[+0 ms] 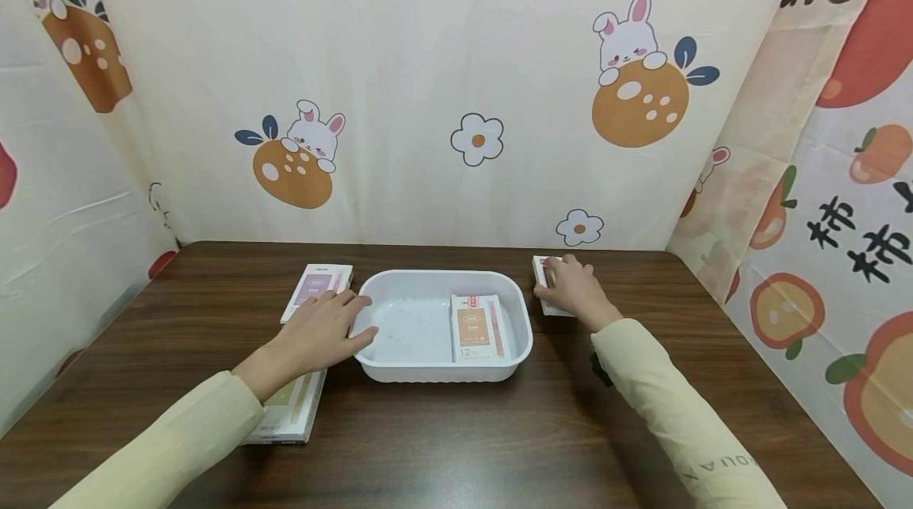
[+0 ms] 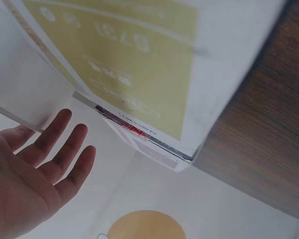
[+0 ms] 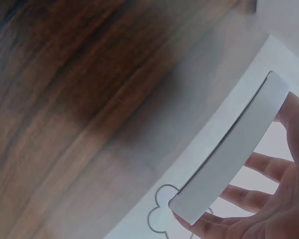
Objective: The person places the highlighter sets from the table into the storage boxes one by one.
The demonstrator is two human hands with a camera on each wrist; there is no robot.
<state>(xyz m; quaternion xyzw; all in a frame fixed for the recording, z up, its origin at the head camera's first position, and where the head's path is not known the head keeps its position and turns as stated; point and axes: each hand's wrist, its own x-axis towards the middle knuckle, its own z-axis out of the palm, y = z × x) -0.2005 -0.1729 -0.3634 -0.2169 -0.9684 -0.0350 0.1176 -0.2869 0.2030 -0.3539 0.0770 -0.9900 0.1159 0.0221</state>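
My right hand grips a thin white box just right of the white plastic basin. The right wrist view shows the narrow side of this box, thumb at one end and fingers at the other. My left hand is at the basin's left rim with its fingers spread and relaxed; whether it touches the rim I cannot tell. Inside the basin, on the right, lies a flat white box with an orange label, marked 12. Left of the basin are a purple-labelled box and a green-labelled box, partly under my left arm.
Everything stands on a dark wood-grain table. A printed cloth with rabbits and fruit hangs behind its back edge, and more printed cloth hangs on the right side.
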